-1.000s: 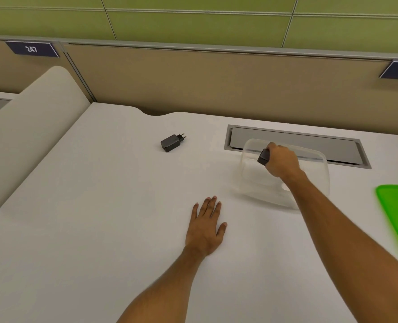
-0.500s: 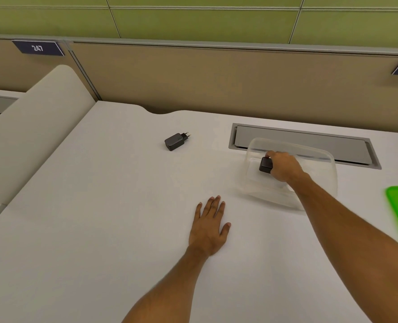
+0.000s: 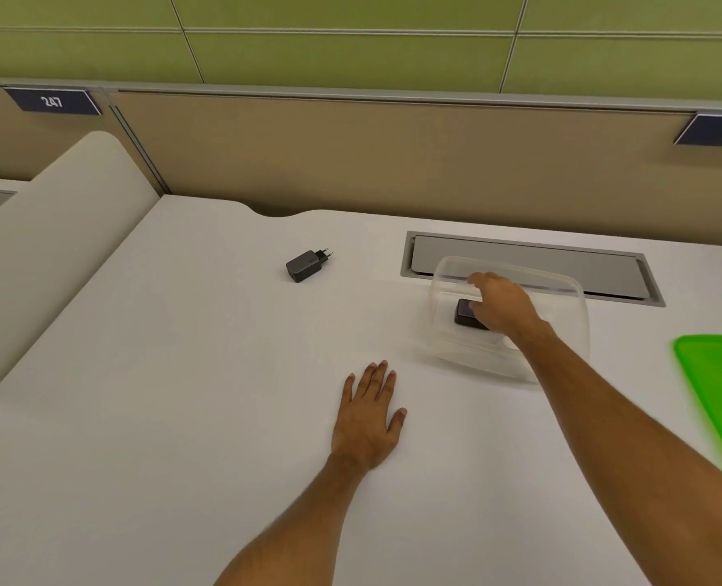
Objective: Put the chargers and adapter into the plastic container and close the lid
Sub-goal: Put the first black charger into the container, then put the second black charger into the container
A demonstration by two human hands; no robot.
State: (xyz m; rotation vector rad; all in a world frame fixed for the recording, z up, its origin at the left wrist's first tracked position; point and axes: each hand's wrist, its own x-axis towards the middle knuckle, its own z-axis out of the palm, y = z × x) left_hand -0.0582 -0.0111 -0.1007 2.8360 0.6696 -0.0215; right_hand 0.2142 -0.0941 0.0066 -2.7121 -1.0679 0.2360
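Note:
A clear plastic container (image 3: 562,289) stands open on the white desk, right of centre. A dark charger (image 3: 464,313) lies flat on its floor. My right hand (image 3: 503,305) reaches into the container, its fingers spread and lifted off the charger while the palm still covers the charger's right end. Another dark charger (image 3: 304,266), with two plug pins, lies on the desk to the far left of the container. My left hand (image 3: 369,416) rests flat on the desk, fingers apart and holding nothing. The green lid (image 3: 718,395) lies at the right edge.
A grey cable hatch (image 3: 519,258) is set into the desk just behind the container. A beige partition (image 3: 393,162) runs along the back, and a rounded white divider (image 3: 55,247) rises at the left.
My right hand has lowered the charger from the container's rim to its floor and loosened its fingers. The left hand has stayed flat on the desk.

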